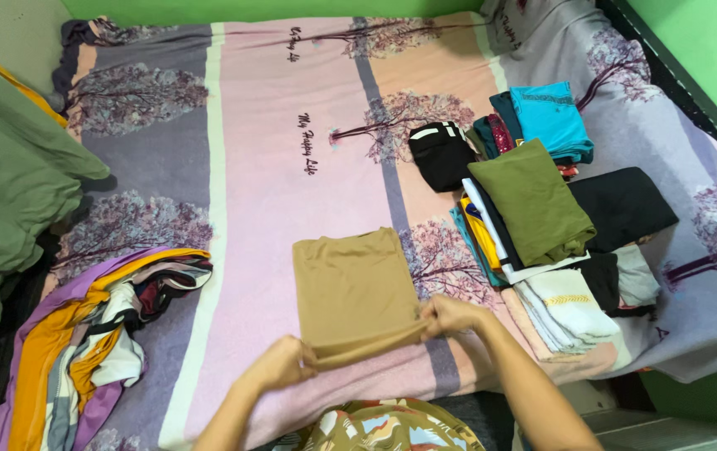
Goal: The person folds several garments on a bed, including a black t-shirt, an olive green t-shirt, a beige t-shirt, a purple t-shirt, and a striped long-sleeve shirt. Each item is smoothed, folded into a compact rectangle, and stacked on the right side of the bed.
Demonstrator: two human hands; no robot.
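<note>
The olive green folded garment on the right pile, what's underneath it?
Under the olive green folded garment lie folded yellow, white and teal clothes, showing only as edges at its left side. How many pieces, and what sits beneath its middle, is covered.

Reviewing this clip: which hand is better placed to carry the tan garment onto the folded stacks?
Probably the right hand: it grips the tan garment on the side nearest the folded stacks. The left hand holds the far corner.

Tan cloth (pixel 354 284) lies on pink-and-grey tree-printed bedsheet (pixel 267 167) beside olive folded garment (pixel 534 200).
</note>
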